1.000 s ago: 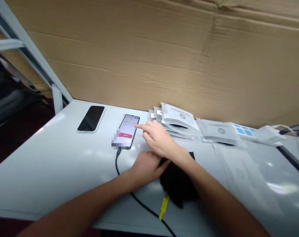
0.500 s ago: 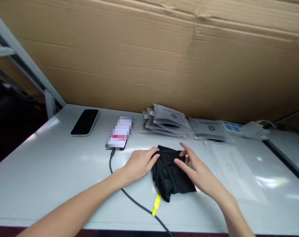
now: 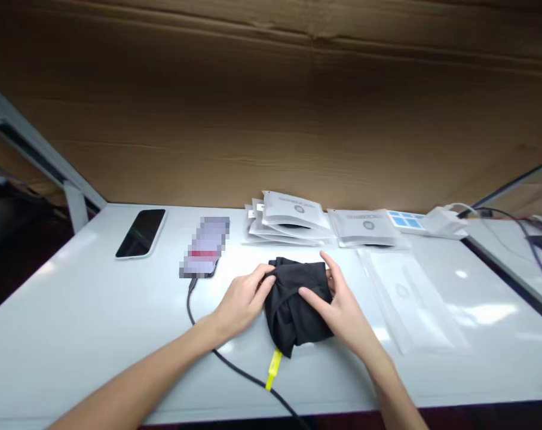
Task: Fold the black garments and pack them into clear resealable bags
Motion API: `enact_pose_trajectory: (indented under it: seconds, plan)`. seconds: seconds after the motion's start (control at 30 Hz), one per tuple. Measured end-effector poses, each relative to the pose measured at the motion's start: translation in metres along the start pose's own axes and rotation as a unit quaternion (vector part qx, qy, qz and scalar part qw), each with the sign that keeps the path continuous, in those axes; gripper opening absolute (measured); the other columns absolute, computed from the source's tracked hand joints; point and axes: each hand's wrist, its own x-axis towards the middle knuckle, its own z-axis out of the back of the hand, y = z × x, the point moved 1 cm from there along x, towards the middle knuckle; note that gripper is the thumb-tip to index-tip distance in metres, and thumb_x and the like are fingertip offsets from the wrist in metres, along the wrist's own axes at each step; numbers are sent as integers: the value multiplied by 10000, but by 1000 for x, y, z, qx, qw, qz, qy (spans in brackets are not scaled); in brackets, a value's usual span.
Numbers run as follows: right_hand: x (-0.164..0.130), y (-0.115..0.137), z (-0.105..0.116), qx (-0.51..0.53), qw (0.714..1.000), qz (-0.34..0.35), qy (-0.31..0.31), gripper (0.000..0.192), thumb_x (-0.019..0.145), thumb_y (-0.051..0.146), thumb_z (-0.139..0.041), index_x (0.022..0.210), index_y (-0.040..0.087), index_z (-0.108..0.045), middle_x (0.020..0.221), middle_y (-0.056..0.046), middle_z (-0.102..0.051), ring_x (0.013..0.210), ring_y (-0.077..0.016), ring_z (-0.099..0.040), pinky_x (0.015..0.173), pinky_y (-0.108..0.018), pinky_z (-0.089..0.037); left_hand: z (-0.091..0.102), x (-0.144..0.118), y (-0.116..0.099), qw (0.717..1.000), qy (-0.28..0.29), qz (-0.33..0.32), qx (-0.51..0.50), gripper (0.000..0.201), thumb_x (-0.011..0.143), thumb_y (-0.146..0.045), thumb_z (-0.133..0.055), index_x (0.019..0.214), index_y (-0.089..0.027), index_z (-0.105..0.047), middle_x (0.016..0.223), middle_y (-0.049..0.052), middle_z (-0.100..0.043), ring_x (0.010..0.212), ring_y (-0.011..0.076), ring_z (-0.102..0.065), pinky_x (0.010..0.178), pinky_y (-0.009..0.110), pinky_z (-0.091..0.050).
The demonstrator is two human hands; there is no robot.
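Observation:
A folded piece of black cloth (image 3: 297,304) lies on the white table in front of me, its lower left corner hanging in a loose point. My left hand (image 3: 244,298) pinches the cloth's upper left edge between thumb and fingers. On the other side, my right hand (image 3: 342,304) has its thumb laid across the top of the cloth, while its fingers go round the right edge and are partly hidden. A yellow tag (image 3: 273,367) on a black cable (image 3: 239,365) sits just below the cloth.
A phone with a lit, blurred screen (image 3: 205,245) is plugged into the cable. Left of it lies a dark-screened phone (image 3: 140,234). Printed frosted pouches (image 3: 297,212) are stacked at the back, beside another pouch (image 3: 364,227), a power strip (image 3: 405,221) and a clear plastic bag (image 3: 409,298). Cardboard (image 3: 271,119) stands behind.
My right hand has come down from just over the cloth and now takes its right edge, which is tucked in more squarely. My left hand keeps its pinch. The view has shifted slightly.

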Motion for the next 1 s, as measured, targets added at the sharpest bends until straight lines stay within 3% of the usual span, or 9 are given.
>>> enact_pose_trajectory:
  seconds: [0.13,0.23,0.43,0.6,0.7,0.77,0.83,0.93,1.0]
  plan:
    - [-4,-1,-5,139,989,-58,4,964,723,474,-735,1509,283,-212,1231,-75,-583,948,-217,-686,829,-372,-574,-1,-3,0,998,-37,-19,-50,296,991,-346,-341,1110,-201,-571,1044,59,-707,950,195,-672,832,300,-518]
    - [-9,-2,-2,182,978,-99,10,988,712,479,-752,1507,282,-201,1314,-100,-564,966,-223,-693,816,-365,-581,-2,-6,1,996,-66,-43,-52,278,976,-320,-360,1091,-197,-580,983,60,-715,874,199,-680,780,302,-530]
    - [-16,5,-6,198,972,-79,102,557,740,443,-739,1232,232,-586,1177,-76,-704,1114,-258,-649,991,-421,-500,-5,-13,2,992,-97,-60,-59,261,941,-321,-382,1062,-200,-580,939,64,-715,840,206,-680,760,316,-542]
    - [-20,16,-13,201,977,-51,45,362,711,403,-756,1017,216,-711,1073,-66,-745,1035,-284,-672,934,-440,-524,-5,-13,2,988,-126,-18,-84,262,933,-362,-407,1081,-215,-567,988,62,-682,907,228,-654,839,354,-526]
    - [-24,18,-12,245,967,-59,23,362,685,407,-763,1001,235,-720,1032,-64,-753,1006,-294,-682,885,-426,-544,-3,-10,3,981,-148,-5,-123,436,904,-508,-451,1209,-198,-482,1087,91,-630,997,243,-622,898,385,-510]
    - [-27,19,-9,263,962,-62,27,383,682,436,-765,1000,229,-719,1011,-70,-756,982,-293,-686,865,-421,-548,0,-9,2,971,-113,5,-210,704,813,-651,-542,1329,-193,-402,1206,121,-587,1086,267,-595,951,408,-494]
    - [-27,22,-6,262,963,-55,36,395,681,450,-768,994,216,-713,999,-70,-755,972,-284,-685,861,-411,-546,3,-8,-1,943,-20,28,-331,874,717,-739,-611,1376,-204,-406,1289,138,-567,1152,302,-579,990,436,-480]
    - [-23,32,-5,237,971,-21,36,347,697,445,-762,955,220,-701,988,-54,-750,968,-264,-681,861,-382,-545,4,-11,-10,861,153,76,-479,819,637,-768,-677,1232,-210,-601,1173,120,-672,1112,342,-621,985,491,-487]
    - [-20,40,-6,196,980,-2,26,314,717,437,-746,942,225,-689,989,-49,-744,945,-252,-679,855,-370,-547,3,-12,-16,819,196,105,-529,728,573,-706,-770,1093,-203,-684,1047,103,-724,1064,349,-648,971,513,-495]
